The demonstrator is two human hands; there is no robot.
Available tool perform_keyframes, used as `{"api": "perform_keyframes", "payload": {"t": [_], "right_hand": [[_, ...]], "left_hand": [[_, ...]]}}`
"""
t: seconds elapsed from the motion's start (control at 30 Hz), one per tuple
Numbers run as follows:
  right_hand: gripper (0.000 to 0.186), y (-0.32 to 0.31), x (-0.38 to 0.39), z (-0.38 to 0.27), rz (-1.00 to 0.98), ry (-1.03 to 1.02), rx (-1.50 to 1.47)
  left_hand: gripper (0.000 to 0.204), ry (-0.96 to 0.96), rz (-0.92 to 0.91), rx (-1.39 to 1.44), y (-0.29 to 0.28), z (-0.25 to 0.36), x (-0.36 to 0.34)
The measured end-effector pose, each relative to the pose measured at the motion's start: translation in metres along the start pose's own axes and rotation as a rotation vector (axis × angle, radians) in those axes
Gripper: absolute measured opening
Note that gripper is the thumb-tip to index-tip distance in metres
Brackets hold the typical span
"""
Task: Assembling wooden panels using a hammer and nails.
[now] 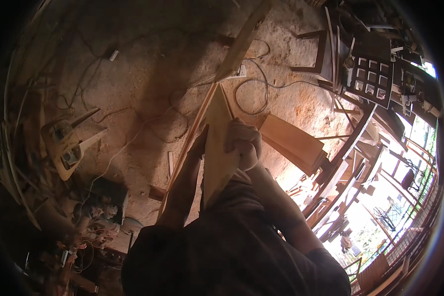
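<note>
Dusty floor (118, 123) spreads through a workshop, timber (350, 140) heaped along its right side. Ahead, a plank (241, 42) slants away near the far tip of a pale board (216, 140), held in front of the worker's torso (232, 241). Stacked panels (291, 140) lie just right of the right hand (244, 140), which curls closed on the board's right edge; the left hand (200, 143) meets the opposite edge, its fingers hidden, its grip impossible to tell. Holding both edges probably steadies the piece. Open ground stretches leftward; rightward room is tighter, and a cable (268, 91) loops beyond, near a white socket (239, 72).
</note>
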State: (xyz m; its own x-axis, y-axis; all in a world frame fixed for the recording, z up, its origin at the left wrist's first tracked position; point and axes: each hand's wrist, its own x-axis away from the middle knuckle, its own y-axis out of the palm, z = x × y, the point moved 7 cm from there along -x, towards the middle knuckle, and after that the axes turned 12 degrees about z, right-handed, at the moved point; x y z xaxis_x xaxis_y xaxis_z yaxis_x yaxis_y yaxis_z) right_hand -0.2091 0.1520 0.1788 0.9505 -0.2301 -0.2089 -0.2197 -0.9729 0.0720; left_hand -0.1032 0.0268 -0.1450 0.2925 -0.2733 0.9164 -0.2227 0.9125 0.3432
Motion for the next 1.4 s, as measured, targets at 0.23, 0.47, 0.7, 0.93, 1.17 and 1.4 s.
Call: {"api": "perform_keyframes", "payload": {"t": [0.23, 0.47, 0.7, 0.93, 1.17, 1.4], "right_hand": [[0.023, 0.004, -0.004, -0.007, 0.021, -0.023, -0.057], [0.02, 0.005, -0.019, -0.004, 0.033, -0.026, -0.047], [0.024, 0.004, -0.028, 0.012, 0.044, -0.265, -0.063], [0.025, -0.024, -0.068, 0.083, 0.432, 0.244, 0.397], [0.031, -0.026, -0.023, 0.12, 0.538, 0.524, 0.649], [0.039, -0.036, -0.019, 0.179, 0.357, 0.805, 0.765]], "left_hand": [[0.053, -0.016, -0.023, -0.018, 0.002, 0.0, -0.002], [0.052, -0.009, -0.033, -0.004, -0.004, 0.013, -0.011], [0.052, 0.004, -0.031, 0.024, -0.009, 0.023, -0.029], [0.051, 0.054, -0.058, 0.084, -0.011, 0.046, -0.08], [0.051, 0.093, -0.029, 0.152, -0.04, 0.025, -0.138], [0.051, 0.211, 0.016, 0.062, -0.052, 0.004, -0.201]]}}
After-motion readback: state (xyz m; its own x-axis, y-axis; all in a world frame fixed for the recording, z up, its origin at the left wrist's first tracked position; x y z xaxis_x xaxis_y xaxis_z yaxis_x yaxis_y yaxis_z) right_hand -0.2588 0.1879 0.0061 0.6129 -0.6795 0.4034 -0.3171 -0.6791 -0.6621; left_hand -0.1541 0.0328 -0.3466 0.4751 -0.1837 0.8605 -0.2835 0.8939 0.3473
